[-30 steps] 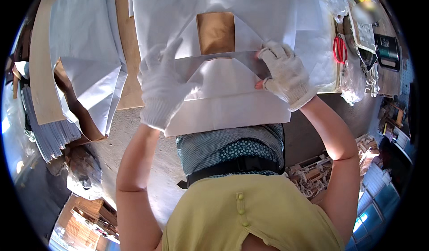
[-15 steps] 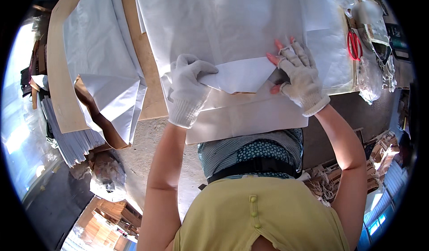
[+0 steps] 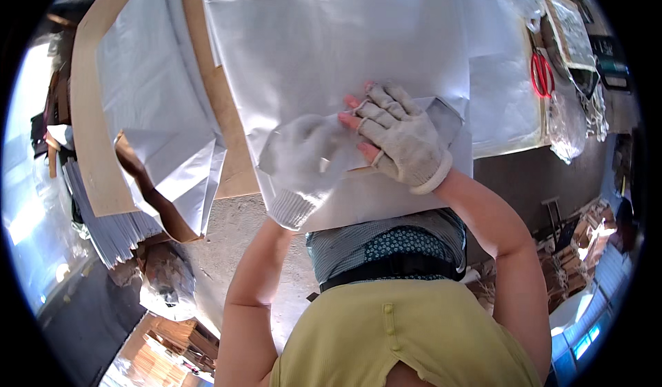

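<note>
A large white paper bag [image 3: 331,49] lies flat in front of me, its near end folded up into a flap. My right hand [image 3: 403,139], in a white glove with bare fingertips, rests flat on the folded end with fingers spread. Beside its thumb a narrow brown edge shows at the fold. At the right corner the folded paper [image 3: 445,118] stands slightly raised. My left hand [image 3: 303,156], in a white knitted glove, is over the left part of the fold; motion smears its fingers, and whether it grips the paper is unclear.
At left, another white paper bag [image 3: 158,63] with a brown inside lies on a wooden board [image 3: 86,125], above a stack of sheets [image 3: 114,232]. Red-handled scissors [image 3: 542,73] and a clear plastic bag [image 3: 567,128] lie at right. Wood scraps [image 3: 579,249] are on the floor.
My right hand has moved left from the right corner and now lies flat on the fold. My left hand has shifted slightly down and is blurred. The white flap between them is now mostly covered.
</note>
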The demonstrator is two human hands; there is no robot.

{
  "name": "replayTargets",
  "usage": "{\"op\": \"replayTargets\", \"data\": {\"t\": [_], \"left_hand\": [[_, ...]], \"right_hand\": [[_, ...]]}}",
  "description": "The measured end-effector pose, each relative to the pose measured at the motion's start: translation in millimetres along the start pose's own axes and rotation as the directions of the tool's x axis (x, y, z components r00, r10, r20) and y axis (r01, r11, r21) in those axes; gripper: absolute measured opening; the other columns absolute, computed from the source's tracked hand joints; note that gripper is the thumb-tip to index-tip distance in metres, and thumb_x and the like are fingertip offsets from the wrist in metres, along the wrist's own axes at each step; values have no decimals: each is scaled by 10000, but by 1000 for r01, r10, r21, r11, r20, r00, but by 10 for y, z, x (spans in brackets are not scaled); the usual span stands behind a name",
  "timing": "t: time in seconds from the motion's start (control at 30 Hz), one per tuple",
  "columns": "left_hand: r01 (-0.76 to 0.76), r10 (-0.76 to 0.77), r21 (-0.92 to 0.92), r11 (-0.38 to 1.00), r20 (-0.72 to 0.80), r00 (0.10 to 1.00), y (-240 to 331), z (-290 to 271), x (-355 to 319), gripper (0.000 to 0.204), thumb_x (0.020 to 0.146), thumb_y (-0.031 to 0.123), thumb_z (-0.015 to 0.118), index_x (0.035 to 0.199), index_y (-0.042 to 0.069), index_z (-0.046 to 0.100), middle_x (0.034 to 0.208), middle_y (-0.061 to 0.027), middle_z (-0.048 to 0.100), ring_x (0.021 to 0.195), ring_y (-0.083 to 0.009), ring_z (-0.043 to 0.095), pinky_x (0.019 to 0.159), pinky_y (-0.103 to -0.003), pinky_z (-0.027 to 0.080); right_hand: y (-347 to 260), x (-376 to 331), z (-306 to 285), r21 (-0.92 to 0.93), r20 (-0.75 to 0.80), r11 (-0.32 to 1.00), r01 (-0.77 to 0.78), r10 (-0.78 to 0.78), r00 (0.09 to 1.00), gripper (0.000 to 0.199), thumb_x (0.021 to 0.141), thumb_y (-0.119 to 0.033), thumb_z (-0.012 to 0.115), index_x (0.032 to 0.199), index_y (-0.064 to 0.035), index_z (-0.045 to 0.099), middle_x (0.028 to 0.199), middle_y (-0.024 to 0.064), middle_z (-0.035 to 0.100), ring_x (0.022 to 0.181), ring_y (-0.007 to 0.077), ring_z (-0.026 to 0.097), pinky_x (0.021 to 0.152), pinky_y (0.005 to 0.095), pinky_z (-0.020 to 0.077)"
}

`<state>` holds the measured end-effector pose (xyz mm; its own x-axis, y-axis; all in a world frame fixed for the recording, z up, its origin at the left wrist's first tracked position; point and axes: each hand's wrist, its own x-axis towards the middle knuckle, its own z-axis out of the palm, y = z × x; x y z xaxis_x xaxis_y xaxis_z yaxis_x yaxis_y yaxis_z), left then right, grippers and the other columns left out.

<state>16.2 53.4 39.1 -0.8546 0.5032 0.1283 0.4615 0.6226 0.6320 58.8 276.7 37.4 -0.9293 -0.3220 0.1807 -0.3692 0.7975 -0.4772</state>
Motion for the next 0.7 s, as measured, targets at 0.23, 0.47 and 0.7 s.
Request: {"op": "replayTargets", "data": {"t": [0.23,0.47,0.7], "left_hand": [[-66,207,441,895,-280,938,-39,285,3,365,872,201,753,1217,103,685,1193,-98,617,1124,-350,619,961,-509,508],[-48,125,381,923,-180,976,-80,111,-18,352,885,150,721,1218,47,674,1187,-159,665,1129,-389,625,984,-526,489],[159,-197,-174,972,-234,952,-606,-255,-606,382,962,75,620,1332,-9,660,1293,-202,662,1234,-392,605,1116,-504,446]], "right_hand": [[-8,-1,57,-98,-80,993,66,-74,994,423,912,-280,703,1299,-114,740,1325,69,731,1394,298,578,1238,494,378],[-58,-84,-89,-62,-150,998,-2,-7,989,302,889,-262,714,1126,-79,756,1155,65,751,1206,280,634,1174,491,430],[424,-555,-333,107,-330,974,-201,226,917,339,889,-245,724,1170,-57,746,1116,93,739,1223,314,630,1061,475,495]]}}
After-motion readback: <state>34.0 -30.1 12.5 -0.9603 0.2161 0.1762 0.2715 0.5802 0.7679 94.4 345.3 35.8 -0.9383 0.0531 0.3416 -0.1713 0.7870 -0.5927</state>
